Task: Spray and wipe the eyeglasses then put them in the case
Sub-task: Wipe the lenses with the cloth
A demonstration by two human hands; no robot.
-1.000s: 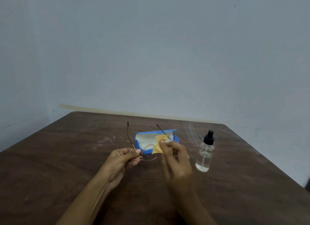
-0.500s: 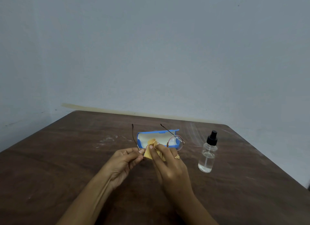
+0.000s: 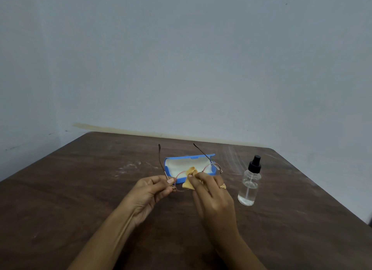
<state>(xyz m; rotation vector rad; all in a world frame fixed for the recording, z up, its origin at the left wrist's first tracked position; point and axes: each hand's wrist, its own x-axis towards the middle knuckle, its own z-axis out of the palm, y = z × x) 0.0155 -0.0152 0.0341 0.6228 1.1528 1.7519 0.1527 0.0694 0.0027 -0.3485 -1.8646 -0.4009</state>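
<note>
- Left hand [image 3: 150,194]: thumb and forefinger pinched on the left hinge corner of the thin, round-lensed, copper-coloured wire eyeglasses [image 3: 213,168], holding them up off the table with both temple arms unfolded and pointing away from the person.
- Right hand [image 3: 213,195]: fingertips closed around a small, crumpled yellow cleaning cloth [image 3: 190,178], which is pressed against the lens nearer the left hand; a gold ring [image 3: 222,186] sits on one finger.
- Eyeglasses: held in the air between the two hands, just in front of the case and above the table; the other lens is uncovered, to the right of the cloth.
- Open blue hard-shell glasses case with a pale lining [image 3: 189,162]: lying on the table directly behind the glasses, lid tilted back; the right temple arm crosses in front of its lid.
- Clear, round spray bottle with a black nozzle cap [image 3: 249,182]: standing upright on the table to the right of the right hand, apart from it, partly filled with clear liquid.
- Dark brown wooden table [image 3: 80,189]: scuffed with pale marks, set against a plain grey-blue wall [image 3: 181,58].
</note>
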